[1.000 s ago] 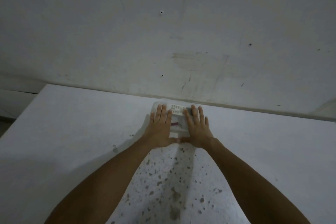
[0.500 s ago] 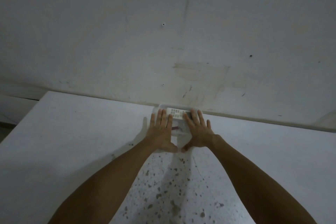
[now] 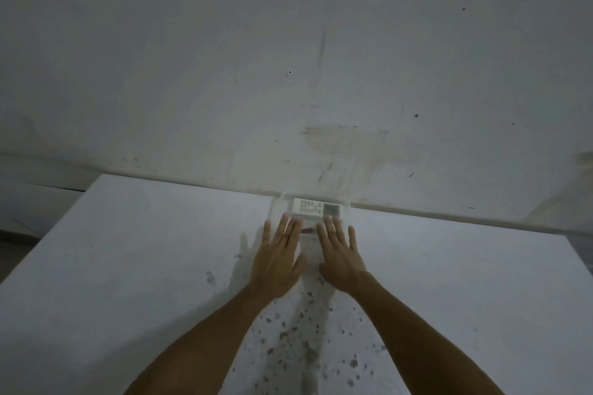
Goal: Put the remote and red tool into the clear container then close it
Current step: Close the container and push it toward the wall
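A clear container (image 3: pixel 278 206) sits on the white table against the back wall, a see-through lid over it. Inside lies a white remote (image 3: pixel 316 209), lengthwise left to right, its grey screen at the right end. Nearer me, a small part of the red tool (image 3: pixel 308 230) shows between my hands. My left hand (image 3: pixel 278 258) lies flat with fingers spread, fingertips over the container's near left part. My right hand (image 3: pixel 340 255) is flat too, fingertips at the near right part. Neither hand grips anything.
The white table (image 3: pixel 134 266) is speckled with dark spots near me. A stained grey wall (image 3: pixel 321 74) rises directly behind the container. The table's left edge (image 3: pixel 48 244) slants down toward me.
Both hands have slid back toward me off the lid, uncovering the whole remote. The camera has tilted, so the container sits lower in view.
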